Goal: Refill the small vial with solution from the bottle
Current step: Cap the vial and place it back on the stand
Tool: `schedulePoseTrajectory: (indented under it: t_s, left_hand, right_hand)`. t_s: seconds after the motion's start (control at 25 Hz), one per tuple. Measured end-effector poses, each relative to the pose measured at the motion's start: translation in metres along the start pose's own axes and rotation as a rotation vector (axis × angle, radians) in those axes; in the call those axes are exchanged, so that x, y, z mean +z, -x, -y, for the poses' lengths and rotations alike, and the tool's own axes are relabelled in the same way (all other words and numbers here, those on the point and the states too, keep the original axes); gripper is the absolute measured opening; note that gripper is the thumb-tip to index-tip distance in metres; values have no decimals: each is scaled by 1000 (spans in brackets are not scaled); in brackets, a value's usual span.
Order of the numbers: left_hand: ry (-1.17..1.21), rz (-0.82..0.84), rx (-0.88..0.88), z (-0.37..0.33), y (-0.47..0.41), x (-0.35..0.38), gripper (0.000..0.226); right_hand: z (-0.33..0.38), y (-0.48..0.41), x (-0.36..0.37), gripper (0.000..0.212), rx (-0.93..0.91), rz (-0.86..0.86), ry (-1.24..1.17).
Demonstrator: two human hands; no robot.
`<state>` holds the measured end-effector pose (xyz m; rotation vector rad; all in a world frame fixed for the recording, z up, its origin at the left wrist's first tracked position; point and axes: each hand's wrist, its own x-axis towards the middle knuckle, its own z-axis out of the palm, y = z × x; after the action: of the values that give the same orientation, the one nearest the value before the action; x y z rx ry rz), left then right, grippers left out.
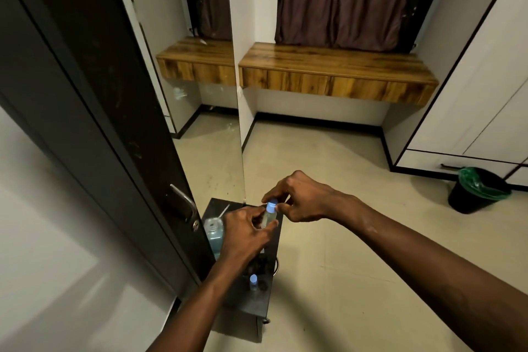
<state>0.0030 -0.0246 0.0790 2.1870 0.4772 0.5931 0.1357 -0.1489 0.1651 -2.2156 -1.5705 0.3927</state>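
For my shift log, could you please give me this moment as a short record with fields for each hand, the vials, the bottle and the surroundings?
left hand: grip on the body of the held vial
right hand: fingertips at the held vial's blue cap
cap state: on the vial; tightness cannot be told
second vial: blue-capped, standing on the small black table, nearer the camera
bottle: bluish liquid, on the table left of the hands
bin: black, green liner, on the floor at right
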Motion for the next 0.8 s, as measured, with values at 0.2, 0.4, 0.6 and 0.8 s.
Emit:
schedulePoseTrajectory:
  t_s: [0.2, 0.4, 0.6, 0.8]
  left_hand:
    - [-8, -5, -5, -7, -9, 11, 21]
    - [-2, -19, 38, -17, -20, 12, 21]
    - [7, -11, 35, -20, -24, 14, 16]
    - [43, 5, 30, -20, -22, 13, 15]
  right_hand:
    - [-4, 0, -6, 59, 102, -114, 279]
    - [-1, 3, -21, 41, 59, -31, 130]
    - [-3, -1, -23, 28, 99, -83, 264]
    - [1, 2, -27, 48, 107, -69, 201]
